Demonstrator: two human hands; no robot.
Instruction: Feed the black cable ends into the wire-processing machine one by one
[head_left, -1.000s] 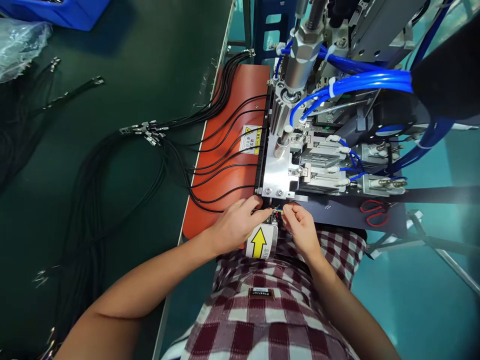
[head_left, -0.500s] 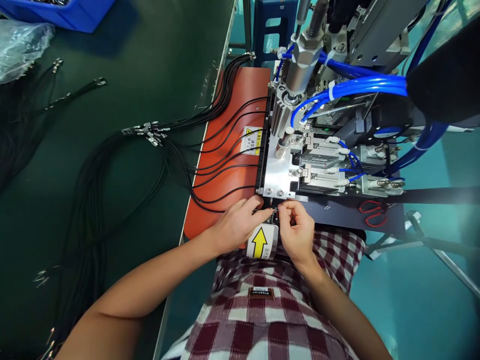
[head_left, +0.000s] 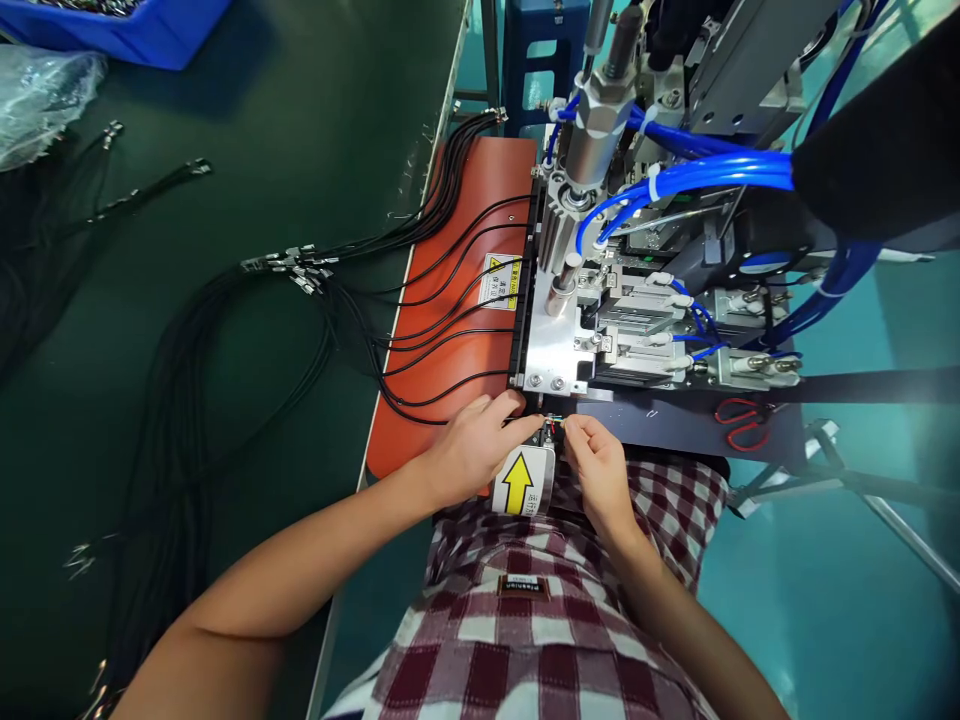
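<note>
My left hand is closed on the end of a black cable, at the near edge of the machine. From that end, thin coloured wires stick out to the right. My right hand pinches the tips of these wires between thumb and forefinger. Just below the fingers is a plate with a yellow arrow label. Further along, several more black cables run over the orange-red sheet into the machine's dark front strip.
A bundle of black cables with metal ends lies on the dark green table. Red-handled scissors rest on the dark shelf to the right. A blue bin and a clear plastic bag are at the far left.
My right hand has shifted slightly right, away from the left fingers, and the coloured wires now show between them. My left hand stays in place.
</note>
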